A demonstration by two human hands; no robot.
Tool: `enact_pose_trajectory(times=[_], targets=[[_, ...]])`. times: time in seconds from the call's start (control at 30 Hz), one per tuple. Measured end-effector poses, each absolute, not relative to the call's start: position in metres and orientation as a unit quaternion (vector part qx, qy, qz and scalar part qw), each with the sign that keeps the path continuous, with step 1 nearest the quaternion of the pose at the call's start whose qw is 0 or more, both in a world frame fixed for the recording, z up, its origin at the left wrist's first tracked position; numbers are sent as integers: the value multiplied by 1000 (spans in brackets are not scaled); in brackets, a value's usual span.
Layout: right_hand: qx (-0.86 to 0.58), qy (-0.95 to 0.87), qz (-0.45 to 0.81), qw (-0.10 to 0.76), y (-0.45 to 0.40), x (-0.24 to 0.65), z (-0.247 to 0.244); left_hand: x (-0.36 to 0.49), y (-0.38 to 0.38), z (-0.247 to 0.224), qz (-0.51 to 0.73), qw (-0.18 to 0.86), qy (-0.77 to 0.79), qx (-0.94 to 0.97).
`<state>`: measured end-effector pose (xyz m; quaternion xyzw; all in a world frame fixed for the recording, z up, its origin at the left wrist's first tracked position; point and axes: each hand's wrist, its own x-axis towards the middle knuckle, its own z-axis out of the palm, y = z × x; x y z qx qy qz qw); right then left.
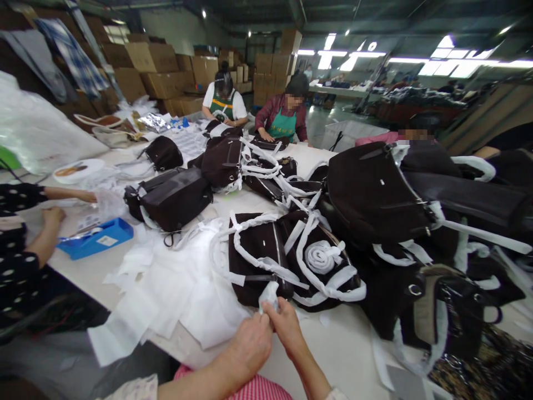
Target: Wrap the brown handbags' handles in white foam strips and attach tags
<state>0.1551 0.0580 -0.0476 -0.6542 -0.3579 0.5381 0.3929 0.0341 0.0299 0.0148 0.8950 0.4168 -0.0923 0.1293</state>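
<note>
My left hand (255, 338) and my right hand (285, 321) meet at the near table edge, fingers pinched together. Between them sticks up a small piece wrapped in white tissue (268, 294); what it covers is hidden. Just beyond lies a dark handbag (252, 250), its handles wound in white wrapping. Touching it on the right is a second dark handbag (291, 233), with a roll of white wrapping strip (320, 256) on top. Left of my hands spreads a loose pile of white foam sheets (187, 283).
More dark handbags (370, 194) are heaped at the right. A blue tray (100, 239) stands at the left near a co-worker's hands (54, 216). Two people in green aprons (283, 128) work across the table. Stacked cardboard boxes (166, 83) fill the back.
</note>
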Motion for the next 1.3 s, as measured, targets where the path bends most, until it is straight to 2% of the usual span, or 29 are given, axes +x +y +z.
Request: enact_pose_trajectory(times=[0.13, 0.23, 0.33, 0.4, 0.53, 0.67, 0.77, 0.87, 1.03, 1.3], targets=[[-627, -375, 561, 388, 57, 164, -51, 22, 41, 19, 29, 334, 465, 819], [-604, -376, 585, 389, 57, 166, -51, 18, 54, 13, 123, 526, 558, 630], [-588, -368, 603, 394, 58, 163, -52, 21, 60, -1, 204, 585, 638, 457], [-583, -363, 606, 402, 58, 161, -54, 24, 58, -9, 219, 598, 645, 423], [-580, -356, 602, 418, 56, 160, -59, 34, 50, -13, 192, 706, 587, 346], [-581, -352, 600, 422, 54, 160, -62, 40, 52, -13, 197, 827, 502, 158], [-579, -354, 600, 424, 54, 160, -63, 42, 56, -14, 203, 824, 513, 126], [-573, -363, 597, 429, 54, 160, -64, 42, 59, -15, 208, 773, 570, 185], [-572, -364, 581, 450, 57, 159, -58, 41, 63, -13, 163, 751, 592, 244], [-628, -357, 533, 442, 63, 165, -44, 43, 66, -18, 211, 700, 599, 327]])
